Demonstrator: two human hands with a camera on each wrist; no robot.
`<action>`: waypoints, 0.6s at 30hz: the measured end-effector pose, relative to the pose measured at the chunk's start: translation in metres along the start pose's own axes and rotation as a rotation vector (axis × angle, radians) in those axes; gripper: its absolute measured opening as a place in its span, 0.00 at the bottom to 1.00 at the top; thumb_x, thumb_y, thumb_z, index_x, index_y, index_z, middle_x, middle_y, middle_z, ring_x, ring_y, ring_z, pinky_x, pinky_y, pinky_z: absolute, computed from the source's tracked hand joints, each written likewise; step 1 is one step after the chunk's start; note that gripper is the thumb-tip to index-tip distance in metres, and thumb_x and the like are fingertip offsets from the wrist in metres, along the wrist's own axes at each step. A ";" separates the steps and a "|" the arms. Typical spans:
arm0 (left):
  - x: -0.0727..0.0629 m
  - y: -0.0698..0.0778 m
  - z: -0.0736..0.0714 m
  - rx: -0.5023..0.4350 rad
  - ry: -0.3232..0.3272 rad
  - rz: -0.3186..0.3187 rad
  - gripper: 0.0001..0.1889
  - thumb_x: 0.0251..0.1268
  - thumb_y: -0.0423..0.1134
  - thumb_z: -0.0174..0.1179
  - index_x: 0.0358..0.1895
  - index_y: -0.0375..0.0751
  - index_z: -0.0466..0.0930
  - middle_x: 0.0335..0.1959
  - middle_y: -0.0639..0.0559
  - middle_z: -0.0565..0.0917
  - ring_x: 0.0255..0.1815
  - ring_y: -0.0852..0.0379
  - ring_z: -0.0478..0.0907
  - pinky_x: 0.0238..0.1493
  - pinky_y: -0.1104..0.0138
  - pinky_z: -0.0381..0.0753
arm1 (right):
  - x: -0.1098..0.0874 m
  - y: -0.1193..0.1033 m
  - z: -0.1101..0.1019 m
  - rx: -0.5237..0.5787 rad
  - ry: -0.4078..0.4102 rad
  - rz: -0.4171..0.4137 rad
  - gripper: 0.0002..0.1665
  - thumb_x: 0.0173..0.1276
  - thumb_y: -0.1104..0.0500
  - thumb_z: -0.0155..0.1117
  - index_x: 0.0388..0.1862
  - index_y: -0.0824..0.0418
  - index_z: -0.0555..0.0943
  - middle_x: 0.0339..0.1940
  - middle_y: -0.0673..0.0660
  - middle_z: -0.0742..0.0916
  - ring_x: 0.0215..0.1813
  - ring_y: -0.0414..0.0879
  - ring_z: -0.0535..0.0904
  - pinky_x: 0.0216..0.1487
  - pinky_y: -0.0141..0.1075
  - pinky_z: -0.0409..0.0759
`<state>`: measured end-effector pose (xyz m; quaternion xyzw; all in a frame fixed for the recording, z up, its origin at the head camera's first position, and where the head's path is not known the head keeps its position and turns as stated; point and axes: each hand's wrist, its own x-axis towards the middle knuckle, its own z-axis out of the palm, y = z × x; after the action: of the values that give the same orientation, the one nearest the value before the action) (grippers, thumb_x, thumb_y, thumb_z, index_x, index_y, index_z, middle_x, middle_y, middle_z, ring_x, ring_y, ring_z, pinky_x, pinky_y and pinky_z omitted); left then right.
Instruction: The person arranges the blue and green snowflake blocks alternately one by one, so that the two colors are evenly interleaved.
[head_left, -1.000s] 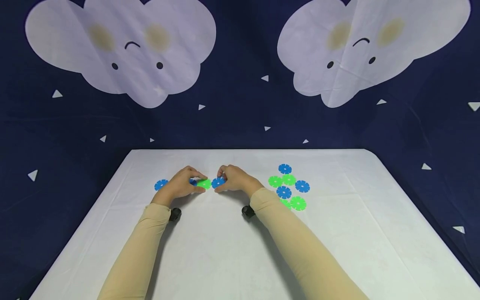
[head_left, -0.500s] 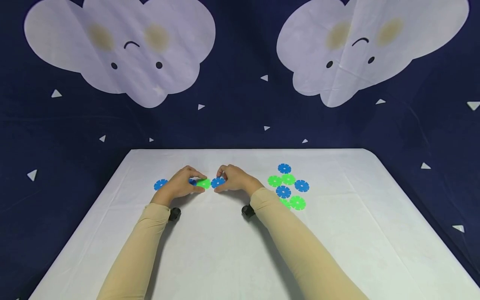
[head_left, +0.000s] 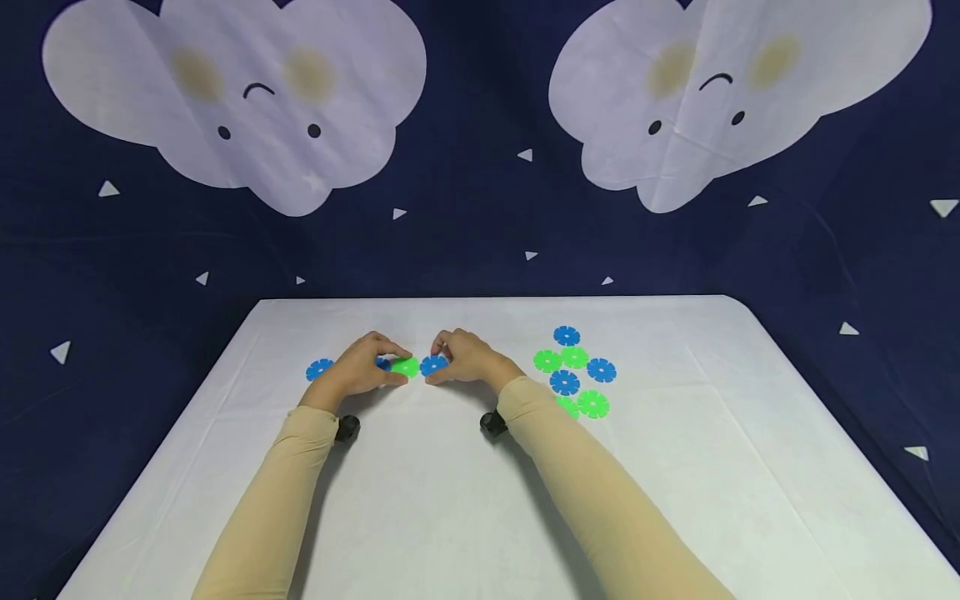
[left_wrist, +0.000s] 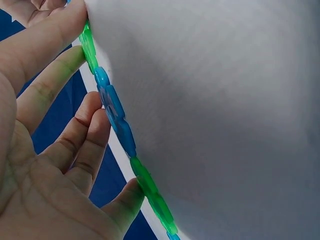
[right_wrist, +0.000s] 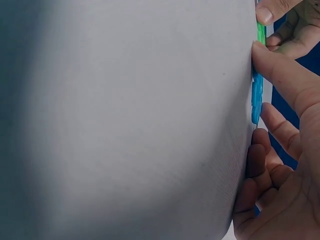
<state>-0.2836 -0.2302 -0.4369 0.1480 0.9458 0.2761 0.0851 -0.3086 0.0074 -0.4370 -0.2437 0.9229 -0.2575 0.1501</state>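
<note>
Thin notched plastic discs, blue and green by turns, form a linked row under my left hand (head_left: pixel 360 365). Its thumb and fingers pinch the green disc (head_left: pixel 406 367) at the right end of that row. A blue disc (head_left: pixel 383 364) comes before it, partly covered by the hand, and another blue disc (head_left: pixel 319 369) shows at the far left. In the left wrist view a further green disc (left_wrist: pixel 152 192) lies along the row, with loosely spread fingers beside it. My right hand (head_left: pixel 472 358) pinches a blue disc (head_left: pixel 432 365), its edge right at the green one's edge.
Right of my hands, several loose discs lie flat on the white tabletop (head_left: pixel 435 500), among them a blue disc (head_left: pixel 602 370) and a green disc (head_left: pixel 593 404). My right sleeve (head_left: pixel 600 475) overlaps one green disc. A dark blue cloth (head_left: pixel 480 242) with clouds hangs behind the table.
The head view has shifted very slightly. Both hands keep the same hold, with the blue disc still at the green disc's edge.
</note>
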 end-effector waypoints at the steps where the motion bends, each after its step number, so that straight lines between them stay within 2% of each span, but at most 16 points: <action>1: 0.000 0.000 0.000 0.002 0.000 0.000 0.25 0.65 0.42 0.77 0.64 0.43 0.88 0.69 0.34 0.76 0.72 0.33 0.73 0.77 0.37 0.71 | 0.000 0.000 0.001 -0.004 0.002 0.002 0.29 0.67 0.45 0.80 0.61 0.53 0.80 0.47 0.52 0.79 0.48 0.45 0.73 0.52 0.37 0.75; 10: 0.000 -0.001 0.001 -0.008 -0.005 -0.004 0.25 0.65 0.42 0.78 0.65 0.43 0.87 0.70 0.34 0.76 0.73 0.33 0.73 0.78 0.37 0.70 | 0.000 0.000 0.003 -0.038 0.014 0.013 0.30 0.67 0.42 0.80 0.61 0.51 0.80 0.48 0.52 0.80 0.50 0.46 0.74 0.55 0.40 0.77; 18: -0.001 0.005 -0.005 0.027 -0.023 0.028 0.25 0.65 0.42 0.78 0.64 0.41 0.87 0.69 0.32 0.76 0.72 0.31 0.73 0.76 0.35 0.72 | -0.002 0.006 -0.012 0.033 -0.053 -0.058 0.32 0.69 0.46 0.79 0.66 0.55 0.79 0.54 0.57 0.84 0.53 0.47 0.78 0.61 0.41 0.81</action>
<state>-0.2829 -0.2285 -0.4301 0.1655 0.9463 0.2627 0.0900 -0.3139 0.0180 -0.4297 -0.2747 0.9068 -0.2703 0.1708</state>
